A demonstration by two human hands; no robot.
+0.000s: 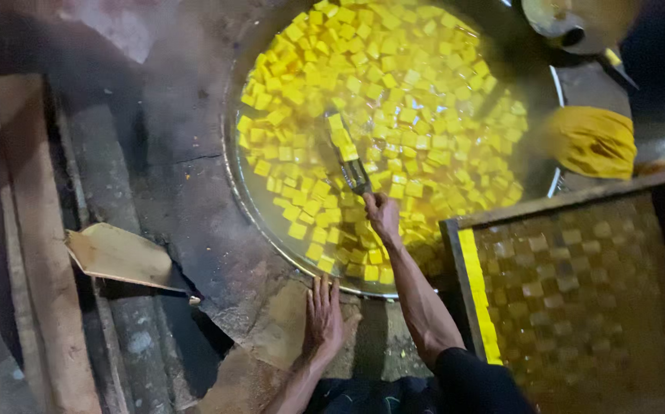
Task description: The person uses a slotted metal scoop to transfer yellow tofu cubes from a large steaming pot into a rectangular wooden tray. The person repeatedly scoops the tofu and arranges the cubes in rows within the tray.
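Sooty stone ledge (194, 207) bears flat left hand (323, 318); right hand (382, 215) grips spatula (345, 153) over wok (271, 230).

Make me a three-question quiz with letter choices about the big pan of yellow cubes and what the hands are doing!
1. Where is the left hand?
A. flat on the ledge by the pan
B. inside the tray
C. on the yellow cloth

2. What colour are the cubes floating in the pan?
A. green
B. yellow
C. white

3. What is the right hand doing?
A. resting open and empty
B. gripping the handle of a scoop that reaches into the pan
C. holding the cardboard

Answers:
1. A, its palm lies spread on the stone ledge just below the pan's rim.
2. B, the cubes are bright yellow in yellowish liquid.
3. B, its fingers close round the scoop, which has a few cubes on its blade.

The tray of cubes sits to the right, the yellow cloth above it, the cardboard to the left.
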